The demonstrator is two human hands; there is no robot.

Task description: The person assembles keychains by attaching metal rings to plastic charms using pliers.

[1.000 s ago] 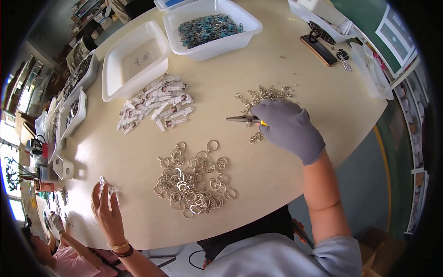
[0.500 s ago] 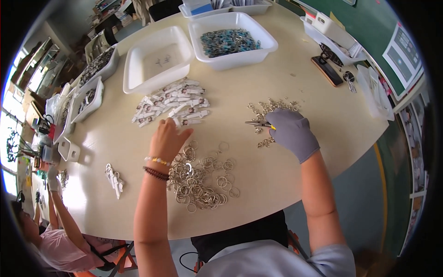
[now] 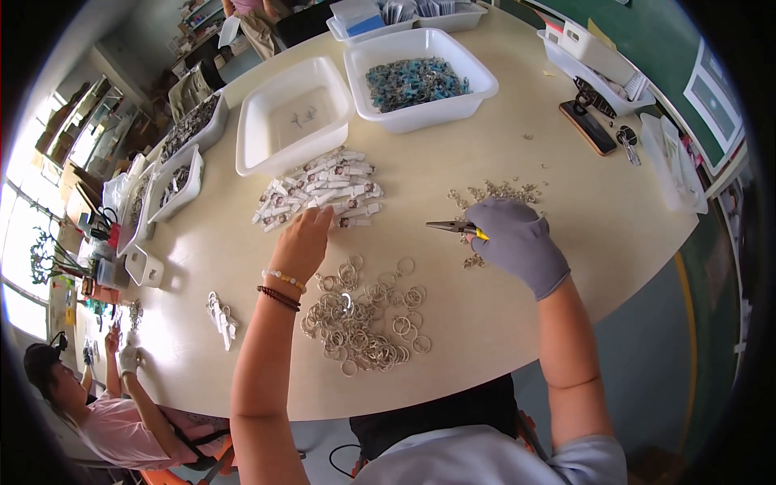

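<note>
My bare left hand (image 3: 304,244), with two bead bracelets at the wrist, is at the near edge of a pile of white charms (image 3: 319,187) with small printed figures. Its thumb and fingers are drawn together against the charms; what lies between the fingertips is hidden. In a grey glove, my right hand (image 3: 521,244) is closed round long-nose pliers (image 3: 451,227) with yellow on the handles, their jaws pointing left. Small metal fittings (image 3: 503,192) lie scattered beneath and behind that hand. Between my forearms spreads a heap of metal split rings (image 3: 356,319).
A nearly bare white tub (image 3: 249,121) and a tub of blue-and-metal parts (image 3: 491,87) stand behind. Several white charms on rings (image 3: 222,319) lie left. A phone (image 3: 587,127) and keys (image 3: 627,144) are far right. A co-worker (image 3: 113,420) sits at the left.
My left thumb and fingers have come together at the charms. The right hand still holds the pliers. The view has shifted slightly, and another person shows at the back.
</note>
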